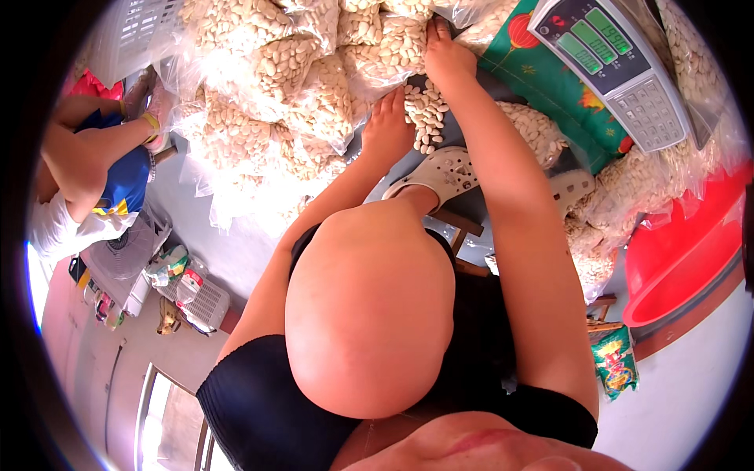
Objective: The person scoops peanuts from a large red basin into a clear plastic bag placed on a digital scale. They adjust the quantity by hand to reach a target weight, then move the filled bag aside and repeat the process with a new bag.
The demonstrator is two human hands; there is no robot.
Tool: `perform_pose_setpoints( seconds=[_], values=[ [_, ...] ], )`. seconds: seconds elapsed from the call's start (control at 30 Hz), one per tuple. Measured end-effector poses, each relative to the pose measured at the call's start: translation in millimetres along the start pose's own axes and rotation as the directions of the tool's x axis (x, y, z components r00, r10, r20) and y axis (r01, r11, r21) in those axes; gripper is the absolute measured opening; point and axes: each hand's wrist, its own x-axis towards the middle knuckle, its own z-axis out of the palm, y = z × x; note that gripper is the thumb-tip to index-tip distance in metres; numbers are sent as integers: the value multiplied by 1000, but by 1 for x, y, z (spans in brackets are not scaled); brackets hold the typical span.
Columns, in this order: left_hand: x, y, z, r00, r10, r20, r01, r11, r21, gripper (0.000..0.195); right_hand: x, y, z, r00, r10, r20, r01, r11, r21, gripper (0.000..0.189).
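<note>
A small pile of loose, pale oval seeds or beans (425, 115) lies on the dark floor. At the pile's left edge rests my left hand (389, 126), its fingers straight and side by side, nothing visible in it. Beyond the pile, my right hand (450, 62) reaches forward, its back towards me. Its fingertips are beside a clear plastic bag of the same seeds or beans (397, 50); the palm and thumb are hidden. More filled clear bags (265, 94) are heaped to the left of both hands.
A digital scale (618, 70) with lit displays stands front right by a green printed bag (548, 88). Filled bags (624, 182) and a red plastic basin (689, 253) are at right. My beige clog (447, 171) is close behind the pile. Another person (94, 147) sits at left.
</note>
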Motion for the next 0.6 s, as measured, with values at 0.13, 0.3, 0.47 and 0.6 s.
perform_pose_setpoints(
  seconds=[0.13,0.3,0.47,0.6],
  values=[
    [-1,-2,8,999,-49,6,50,997,-51,79,-25,7,-2,985,-68,161,78,995,-58,54],
    [1,-2,15,999,43,-21,-44,997,-64,76,-101,11,8,964,-171,202,175,985,-4,50],
    [3,4,8,948,269,-168,-257,962,89,62,-99,20,14,955,-237,-176,219,969,-115,48],
    [31,11,3,973,220,-72,-215,974,71,59,-61,13,6,975,-161,-154,127,970,-208,52]
  ],
)
